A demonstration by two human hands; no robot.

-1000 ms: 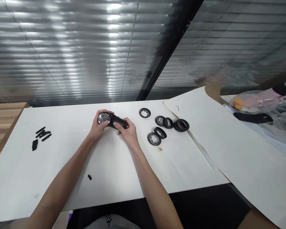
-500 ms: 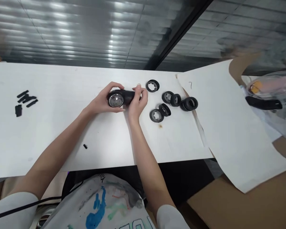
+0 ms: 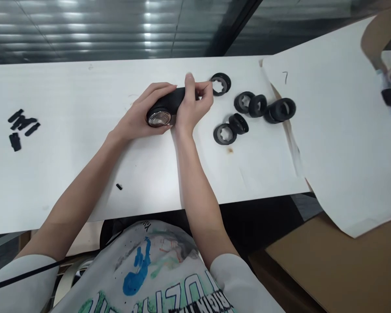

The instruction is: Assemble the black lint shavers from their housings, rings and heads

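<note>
Both my hands hold one black handheld device (image 3: 168, 104) with a round silver mesh head (image 3: 158, 118) that faces me. My left hand (image 3: 140, 114) wraps round the head end, fingers curled over the top. My right hand (image 3: 193, 104) grips the handle end, thumb and fingers closed round it. The device sits just above the white paper-covered table (image 3: 84, 87). Several black plastic rings (image 3: 247, 108) lie to the right of my right hand, the nearest one (image 3: 220, 83) just beyond my fingertips.
Small black flat parts (image 3: 21, 125) lie at the far left of the table. A tiny black piece (image 3: 119, 187) sits near the front edge. A second white sheet (image 3: 342, 130) overlaps on the right, with brown cardboard (image 3: 329, 269) below it.
The camera has tilted down, so the table sits higher in view and my shirt shows. The device has turned so its mesh head points down towards me; both hands have kept hold.
</note>
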